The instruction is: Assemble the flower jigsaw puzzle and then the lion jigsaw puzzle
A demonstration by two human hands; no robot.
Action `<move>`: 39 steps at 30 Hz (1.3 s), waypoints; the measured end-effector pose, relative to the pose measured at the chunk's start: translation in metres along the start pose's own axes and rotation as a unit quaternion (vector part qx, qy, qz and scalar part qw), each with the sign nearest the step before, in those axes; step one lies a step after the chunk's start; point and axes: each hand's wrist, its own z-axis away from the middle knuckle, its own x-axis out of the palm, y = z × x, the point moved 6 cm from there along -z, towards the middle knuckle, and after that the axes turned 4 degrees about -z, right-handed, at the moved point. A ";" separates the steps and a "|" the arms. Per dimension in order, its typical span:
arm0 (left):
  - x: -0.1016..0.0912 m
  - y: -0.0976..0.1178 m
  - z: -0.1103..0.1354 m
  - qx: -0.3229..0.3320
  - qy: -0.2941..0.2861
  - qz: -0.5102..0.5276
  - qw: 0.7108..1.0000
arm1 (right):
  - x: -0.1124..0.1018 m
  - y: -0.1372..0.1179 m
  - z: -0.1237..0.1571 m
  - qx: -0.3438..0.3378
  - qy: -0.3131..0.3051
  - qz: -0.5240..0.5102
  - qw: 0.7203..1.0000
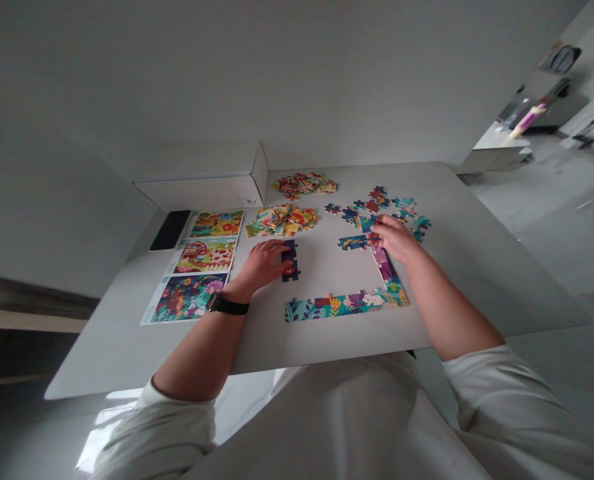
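Note:
My left hand [264,263], with a black watch at its wrist, rests on the white table [477,267], its fingers pressed on a short dark blue strip of joined puzzle pieces [291,261]. My right hand [393,238] lies curled at the top right corner of a part-built puzzle border [349,303], touching the pieces there [355,241]. The border runs along the near edge and up the right side. Loose teal and blue pieces [377,203] lie just beyond my right hand.
Two heaps of orange and yellow pieces [283,220] and red-orange ones [304,183] lie farther back. A sheet with three puzzle pictures [201,263] lies at the left, beside a black phone [170,230]. A white box [207,183] stands at the back left. Shelves [531,120] stand far right.

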 end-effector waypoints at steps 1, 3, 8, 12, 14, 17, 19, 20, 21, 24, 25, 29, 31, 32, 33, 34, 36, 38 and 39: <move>0.000 0.000 0.000 0.000 -0.001 0.000 1.000 | -0.001 -0.001 -0.001 -0.003 0.002 -0.001 1.000; 0.001 -0.001 0.000 0.003 -0.001 0.001 1.000 | -0.003 -0.002 -0.002 -0.010 0.009 -0.013 1.000; 0.002 -0.003 -0.001 0.011 0.003 0.003 1.000 | -0.006 -0.005 -0.004 -0.027 0.022 -0.045 0.998; 0.003 -0.004 -0.001 0.010 0.003 0.006 1.000 | -0.007 -0.009 -0.003 -0.045 0.007 -0.026 0.999; 0.003 -0.004 -0.001 0.007 0.004 0.008 1.000 | -0.004 -0.010 -0.001 -0.047 -0.005 -0.009 0.999; 0.003 -0.004 -0.002 0.003 0.005 0.008 1.000 | -0.001 -0.010 0.001 -0.041 -0.010 0.002 0.999; 0.003 -0.004 -0.002 0.004 0.005 0.008 1.000 | 0.000 -0.009 0.001 -0.040 -0.012 0.001 0.999; 0.002 -0.003 -0.002 0.004 0.005 0.009 1.000 | 0.001 -0.008 0.000 -0.040 -0.014 0.003 0.999; 0.002 -0.003 -0.002 0.004 0.004 0.009 1.000 | 0.001 -0.007 0.000 -0.041 -0.018 0.006 0.999; 0.000 -0.002 -0.001 0.003 0.001 0.011 1.000 | 0.001 -0.005 -0.003 -0.040 -0.029 0.026 0.998; 0.000 -0.002 -0.001 0.003 0.001 0.012 1.000 | 0.001 -0.005 -0.004 -0.041 -0.031 0.033 0.998; -0.002 -0.001 0.000 0.006 0.003 0.010 1.000 | 0.004 -0.008 -0.004 -0.050 -0.035 0.068 0.996; -0.002 0.000 0.000 0.010 0.004 0.009 1.000 | 0.009 -0.013 -0.003 -0.062 -0.039 0.085 0.994; -0.003 0.001 0.000 0.013 0.003 0.009 1.000 | 0.011 -0.015 -0.002 -0.069 -0.040 0.092 0.993; -0.003 0.001 0.000 0.015 0.002 0.009 1.000 | 0.014 -0.017 -0.001 -0.076 -0.042 0.100 0.991; -0.004 0.002 0.000 0.016 0.001 0.007 1.000 | 0.017 -0.020 0.000 -0.081 -0.044 0.107 0.990; -0.005 0.002 -0.001 0.015 -0.001 0.005 1.000 | 0.023 -0.024 0.001 -0.087 -0.049 0.121 0.988; -0.005 0.003 -0.001 0.012 -0.002 0.004 1.000 | 0.029 -0.028 0.000 -0.093 -0.054 0.132 0.985; -0.005 0.003 -0.001 0.012 -0.002 0.004 1.000 | 0.032 -0.031 -0.001 -0.097 -0.058 0.137 0.984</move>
